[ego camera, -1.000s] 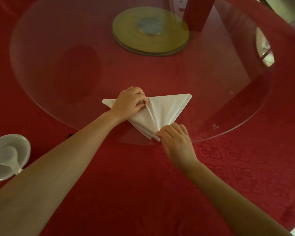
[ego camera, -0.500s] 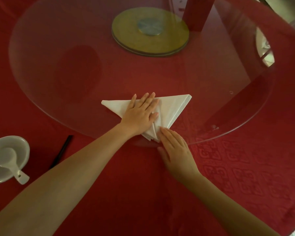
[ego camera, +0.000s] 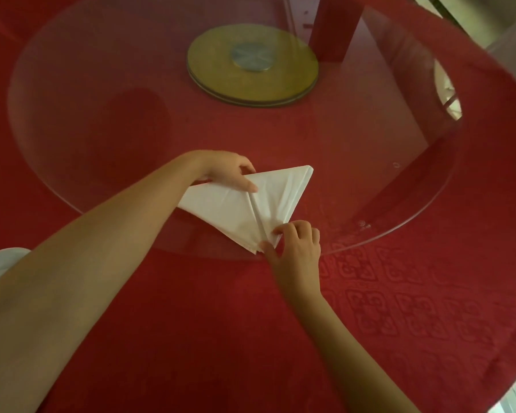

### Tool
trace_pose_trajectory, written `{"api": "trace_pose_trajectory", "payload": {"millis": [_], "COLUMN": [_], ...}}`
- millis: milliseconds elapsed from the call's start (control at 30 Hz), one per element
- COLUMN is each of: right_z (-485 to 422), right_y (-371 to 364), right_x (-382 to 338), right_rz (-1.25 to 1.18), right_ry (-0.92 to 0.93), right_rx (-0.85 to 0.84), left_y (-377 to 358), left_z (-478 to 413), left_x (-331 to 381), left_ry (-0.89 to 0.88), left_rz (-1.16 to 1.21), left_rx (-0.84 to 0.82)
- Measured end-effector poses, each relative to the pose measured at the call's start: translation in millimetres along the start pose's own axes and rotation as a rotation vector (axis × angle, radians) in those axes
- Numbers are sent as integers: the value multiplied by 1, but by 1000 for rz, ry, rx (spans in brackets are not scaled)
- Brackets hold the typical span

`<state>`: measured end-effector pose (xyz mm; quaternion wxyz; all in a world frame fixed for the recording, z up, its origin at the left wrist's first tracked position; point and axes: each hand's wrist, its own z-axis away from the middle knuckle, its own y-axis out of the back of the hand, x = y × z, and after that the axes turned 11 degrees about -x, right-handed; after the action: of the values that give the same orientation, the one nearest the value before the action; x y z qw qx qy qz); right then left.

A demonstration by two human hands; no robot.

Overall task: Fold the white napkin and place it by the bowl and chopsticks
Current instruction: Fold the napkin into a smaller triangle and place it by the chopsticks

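Observation:
The white napkin (ego camera: 239,208) lies folded into a triangle on the near edge of the glass turntable, its point toward me. My left hand (ego camera: 228,171) grips the napkin's far left edge, thumb pressed on top near the centre crease. My right hand (ego camera: 295,248) pinches the near tip between thumb and fingers. The white bowl (ego camera: 0,262) shows only as a sliver at the left edge, mostly hidden behind my left forearm. The chopsticks are hidden.
A round glass turntable (ego camera: 414,228) covers the middle of the red tablecloth (ego camera: 399,317). A gold disc hub (ego camera: 252,68) sits at its centre. A red chair back (ego camera: 332,25) stands beyond the table.
My left hand lifted from pressing flat on the napkin and now grips its far left edge. My right hand went from lying flat beside the tip to pinching it. My forearm now hides the bowl and chopstick.

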<state>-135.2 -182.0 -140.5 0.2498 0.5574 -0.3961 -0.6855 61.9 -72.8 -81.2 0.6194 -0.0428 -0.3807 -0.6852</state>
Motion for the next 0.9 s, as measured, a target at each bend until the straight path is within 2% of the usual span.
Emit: {"api": "trace_pose_trajectory", "payload": {"millis": [100, 167, 333, 467, 567, 633, 667, 733, 800, 833, 900], "right_z": [-1, -4, -16, -21, -26, -32, -37, -48, -61, -69, -84], "right_y": [5, 11, 23, 34, 48, 56, 60, 68, 73, 73, 71], "right_x": [-3, -6, -22, -32, -32, -29, -27, -22, -17, -13, -6], "right_rz": [21, 5, -168, -432, -702, -881, -953, -1059, -975, -800, -378], "right_ry": [11, 44, 99, 64, -1, -50, -82, -119, -129, -119, -36], "right_rx": [-18, -101, -299, -301, -317, -404, -454, -520, -543, -533, -502], "left_y": [2, 0, -4, -3, 0, 4, 5, 1, -12, -20, -33], "left_z": [8, 14, 36, 54, 63, 66, 67, 69, 69, 69, 65], "left_x": [-2, -7, 5, 27, 36, 31, 24, 4, -16, -24, -38], "left_ry": [-69, -136, -319, -441, -501, -472, -406, -276, -267, -296, -325], "left_rz": [55, 55, 14, -70, -70, -51, -47, 10, 181, 271, 364], "left_rx": [-139, -146, -37, 66, 236, 345, 347, 215, 52, 11, 38]}}
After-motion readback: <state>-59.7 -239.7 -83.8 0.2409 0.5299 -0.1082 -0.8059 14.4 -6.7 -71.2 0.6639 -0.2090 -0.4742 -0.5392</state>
